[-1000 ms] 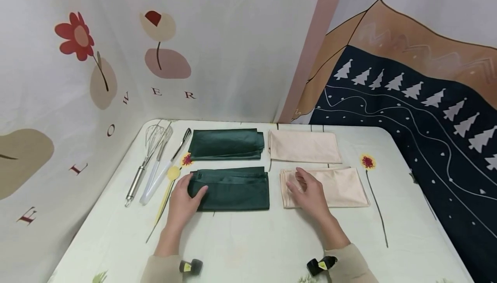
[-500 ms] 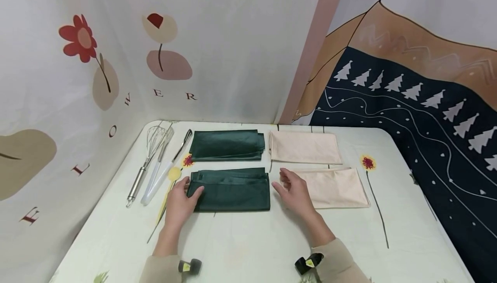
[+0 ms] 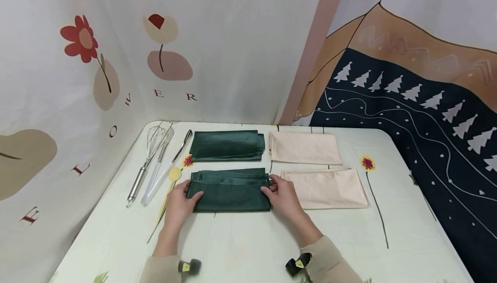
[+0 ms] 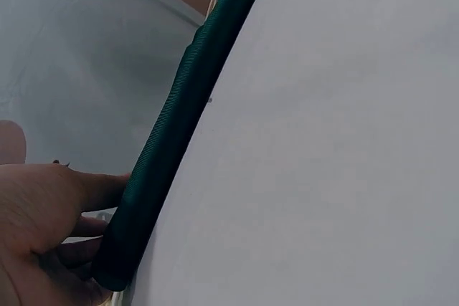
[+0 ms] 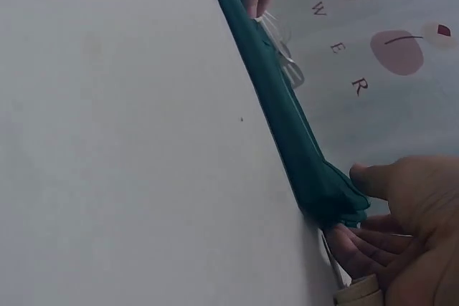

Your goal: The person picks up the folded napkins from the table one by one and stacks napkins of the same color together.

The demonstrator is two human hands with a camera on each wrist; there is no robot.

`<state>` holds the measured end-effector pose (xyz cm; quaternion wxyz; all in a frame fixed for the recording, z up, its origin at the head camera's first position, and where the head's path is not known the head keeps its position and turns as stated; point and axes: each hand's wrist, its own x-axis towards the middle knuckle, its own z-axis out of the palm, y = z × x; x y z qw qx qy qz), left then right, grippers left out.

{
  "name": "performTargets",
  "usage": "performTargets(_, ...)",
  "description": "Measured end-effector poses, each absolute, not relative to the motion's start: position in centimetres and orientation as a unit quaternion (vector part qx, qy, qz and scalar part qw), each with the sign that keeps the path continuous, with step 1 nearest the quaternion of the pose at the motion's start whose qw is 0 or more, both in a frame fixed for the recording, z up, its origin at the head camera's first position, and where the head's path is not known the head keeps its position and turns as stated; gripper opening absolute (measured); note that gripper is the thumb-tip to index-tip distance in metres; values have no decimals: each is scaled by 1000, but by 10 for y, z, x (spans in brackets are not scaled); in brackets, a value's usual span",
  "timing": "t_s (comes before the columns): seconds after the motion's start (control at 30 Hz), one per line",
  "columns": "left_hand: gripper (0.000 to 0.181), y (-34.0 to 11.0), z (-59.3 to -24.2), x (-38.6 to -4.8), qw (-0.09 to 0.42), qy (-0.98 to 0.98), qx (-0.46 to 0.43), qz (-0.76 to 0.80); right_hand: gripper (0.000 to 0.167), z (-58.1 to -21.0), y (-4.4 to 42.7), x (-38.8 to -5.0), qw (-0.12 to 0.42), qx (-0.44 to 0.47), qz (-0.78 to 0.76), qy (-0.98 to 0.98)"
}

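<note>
A folded dark green cloth [image 3: 231,194] lies flat at the front of the table. My left hand [image 3: 178,205] holds its left end, thumb on top and fingers at the outer edge. At the opposite end, my right hand [image 3: 286,196] pinches the cloth, its thumb above. In the right wrist view, the fingers [image 5: 358,249] of that hand reach beneath the cloth's end. The left wrist view shows the cloth [image 4: 172,134] edge-on beside the left hand [image 4: 43,227]. Fingertips behind the cloth's ends are partly hidden.
Another folded green cloth [image 3: 227,146] lies behind. Two folded pale pink cloths, a rear one [image 3: 304,147] and a front one [image 3: 338,189], are on the right. A whisk [image 3: 141,171] and other long-handled utensils lie at the left. Printed curtains border the table's far side.
My right hand has moved left from over the front pink cloth to the green cloth's right end. The left hand stays at the left end, barely shifted.
</note>
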<state>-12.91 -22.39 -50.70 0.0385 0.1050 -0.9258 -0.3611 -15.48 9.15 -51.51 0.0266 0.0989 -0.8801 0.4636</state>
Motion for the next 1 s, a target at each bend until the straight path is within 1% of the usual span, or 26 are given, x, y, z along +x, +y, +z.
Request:
performTargets(0.23,64,-224,-507,-128,34,-913,99,-394,50,-515,85,-156,32,93,468,-878)
performTargets(0.4,66,-221,-507,-130,33,-894,109,-434,45,-512,83,-160,19,76,467,-881)
performTargets(0.57,67,-218,-508,-133,27,-880,128,-456,44,-510,82,-166,-23,52,487,-872)
performTargets(0.63,68,-216,-508,-133,17,-867,141,-477,40,-508,82,-168,-51,42,502,-862)
performTargets(0.77,68,-213,-503,-134,-6,-830,171,-530,28,-505,81,-169,-104,43,525,-843)
performTargets(0.9,65,-212,-499,-135,-20,-801,191,-568,24,-503,79,-169,-118,53,534,-835)
performTargets(1.0,65,-211,-498,-136,-22,-777,186,-601,31,-501,77,-168,-120,48,543,-830)
